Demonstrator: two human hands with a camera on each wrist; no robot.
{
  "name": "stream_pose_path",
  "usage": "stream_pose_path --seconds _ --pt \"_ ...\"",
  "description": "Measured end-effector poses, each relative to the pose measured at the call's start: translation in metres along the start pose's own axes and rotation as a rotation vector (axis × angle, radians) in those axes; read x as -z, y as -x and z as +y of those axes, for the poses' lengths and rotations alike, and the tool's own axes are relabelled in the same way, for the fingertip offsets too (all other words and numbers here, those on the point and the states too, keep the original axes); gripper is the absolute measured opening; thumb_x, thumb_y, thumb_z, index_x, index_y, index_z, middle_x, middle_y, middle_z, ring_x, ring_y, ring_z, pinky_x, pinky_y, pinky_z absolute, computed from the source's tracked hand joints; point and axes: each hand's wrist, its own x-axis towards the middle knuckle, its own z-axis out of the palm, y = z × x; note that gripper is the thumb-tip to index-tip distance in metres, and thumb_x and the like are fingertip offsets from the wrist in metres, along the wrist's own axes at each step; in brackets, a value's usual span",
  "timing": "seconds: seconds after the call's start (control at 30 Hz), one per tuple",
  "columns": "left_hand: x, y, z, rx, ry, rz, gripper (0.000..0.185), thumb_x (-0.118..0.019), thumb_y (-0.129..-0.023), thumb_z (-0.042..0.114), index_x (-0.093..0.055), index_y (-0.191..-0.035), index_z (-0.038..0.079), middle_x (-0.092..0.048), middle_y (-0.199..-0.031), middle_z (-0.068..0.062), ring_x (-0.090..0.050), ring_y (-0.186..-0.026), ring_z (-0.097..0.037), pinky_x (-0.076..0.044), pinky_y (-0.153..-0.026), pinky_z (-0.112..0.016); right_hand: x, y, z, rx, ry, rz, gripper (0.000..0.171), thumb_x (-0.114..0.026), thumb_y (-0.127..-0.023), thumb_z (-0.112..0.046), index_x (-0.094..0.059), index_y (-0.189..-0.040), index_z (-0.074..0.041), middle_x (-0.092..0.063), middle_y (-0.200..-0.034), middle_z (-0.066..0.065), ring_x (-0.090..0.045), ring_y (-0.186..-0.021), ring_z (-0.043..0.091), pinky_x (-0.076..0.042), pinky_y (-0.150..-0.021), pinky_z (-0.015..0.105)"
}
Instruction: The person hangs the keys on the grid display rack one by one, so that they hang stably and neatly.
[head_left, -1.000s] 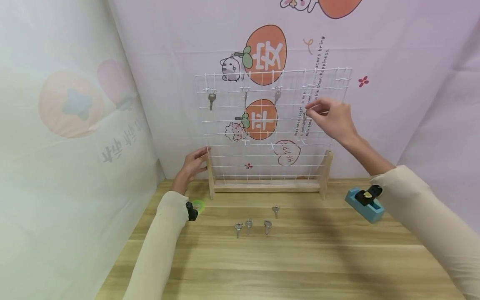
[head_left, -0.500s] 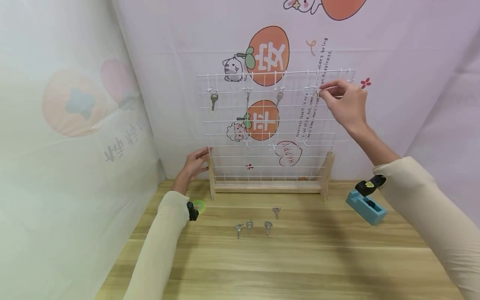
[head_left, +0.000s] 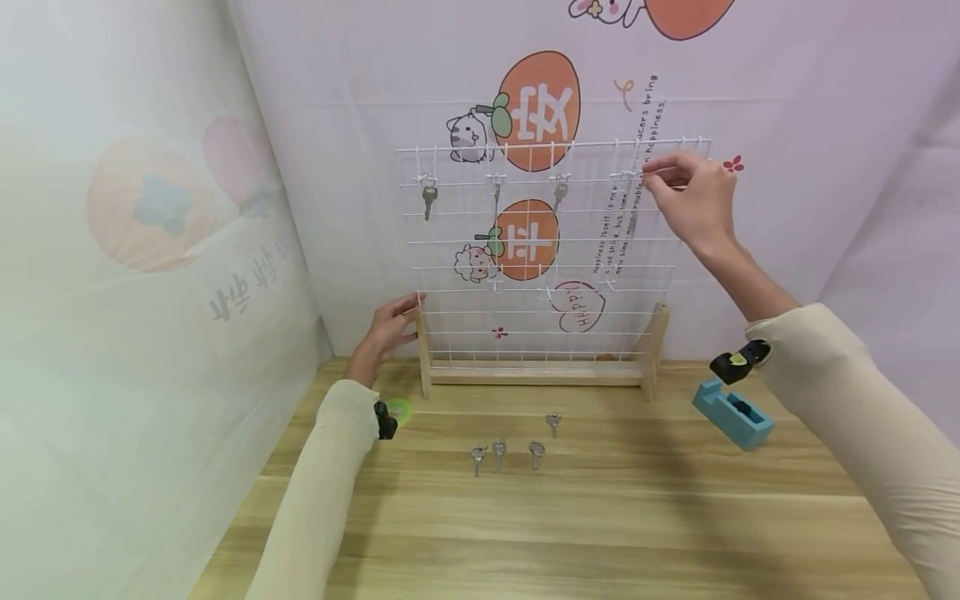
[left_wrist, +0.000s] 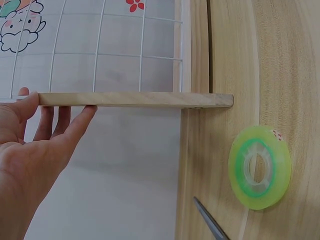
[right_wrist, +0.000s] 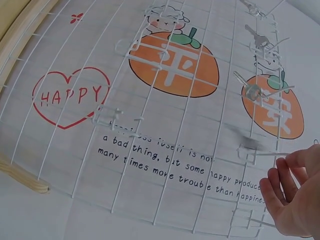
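A white wire grid rack (head_left: 480, 242) stands upright in a wooden stand. My left hand (head_left: 392, 327) holds the stand's left wooden post (left_wrist: 135, 99) between thumb and fingers at its upper end. At the rack's upper right, my right hand (head_left: 697, 200) pinches the tip of a white hook (right_wrist: 270, 153) with thumb and fingertips. A blurred key (right_wrist: 245, 139) hangs on that hook, apart from the fingers. Further left along the same row hang a dark key (head_left: 429, 200), a second key (head_left: 496, 193) and a silver key (head_left: 561, 193).
Several loose keys (head_left: 536, 454) lie on the wooden table (head_left: 585, 533) before the rack. A blue tape dispenser (head_left: 733, 415) sits at the right. At the left are a green tape roll (left_wrist: 280, 170) and a pointed metal tool (left_wrist: 211, 218). Printed cloth hangs behind.
My right hand has risen and moved right from mid-rack to the upper-right hook. The key has gone from my fingers to hanging on the hook. My left hand stays on the post.
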Motion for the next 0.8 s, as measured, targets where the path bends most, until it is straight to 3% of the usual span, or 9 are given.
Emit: stream_pose_path --seconds 0.27,0.5,0.6,0.67,0.8 --pt "0.002 -0.002 0.0 0.011 0.0 0.002 0.046 -0.05 -0.111 0.011 -0.048 -0.157 0.016 -0.036 -0.165 -0.01 -0.035 -0.151 -0.03 -0.04 -0.116 -0.058 -0.003 0.001 0.003 -0.014 0.031 -0.027 0.03 -0.063 -0.102 -0.027 -0.076 -0.121 -0.007 -0.076 -0.117 0.015 -0.075 -0.101 0.017 -0.056 -0.085 0.016" --pt "-0.004 0.004 0.015 0.044 0.022 -0.014 0.047 -0.049 -0.11 0.008 -0.047 -0.157 0.011 -0.035 -0.166 -0.012 -0.033 -0.152 -0.031 -0.038 -0.117 -0.058 -0.004 0.022 0.025 0.004 0.01 -0.043 0.029 -0.066 -0.101 -0.025 -0.077 -0.119 -0.005 -0.076 -0.114 0.017 -0.064 -0.085 -0.009 -0.056 -0.091 0.018" --pt "-0.004 0.006 0.02 0.057 0.028 -0.028 0.048 -0.05 -0.11 0.006 -0.046 -0.157 0.01 -0.035 -0.166 -0.012 -0.033 -0.152 -0.03 -0.038 -0.117 -0.058 -0.011 0.041 0.04 0.023 0.01 -0.093 0.025 -0.068 -0.101 -0.019 -0.076 -0.117 -0.002 -0.076 -0.112 0.018 -0.059 -0.082 -0.013 -0.056 -0.089 0.016" --pt "-0.004 0.006 0.021 0.061 0.029 -0.032 0.048 -0.049 -0.11 0.006 -0.045 -0.158 0.01 -0.035 -0.165 -0.012 -0.032 -0.152 -0.03 -0.037 -0.118 -0.058 -0.019 0.055 0.051 0.033 0.011 -0.143 0.022 -0.069 -0.1 -0.016 -0.075 -0.116 -0.001 -0.076 -0.111 0.018 -0.063 -0.084 -0.006 -0.055 -0.086 0.013" --pt "-0.003 0.004 0.018 0.063 0.031 -0.028 0.048 -0.049 -0.11 0.005 -0.044 -0.158 0.009 -0.035 -0.165 -0.013 -0.032 -0.153 -0.03 -0.036 -0.118 -0.059 -0.043 0.084 0.075 0.039 -0.024 -0.253 0.018 -0.071 -0.099 -0.008 -0.075 -0.113 0.002 -0.076 -0.106 0.021 -0.073 -0.091 0.023 -0.051 -0.077 0.005"
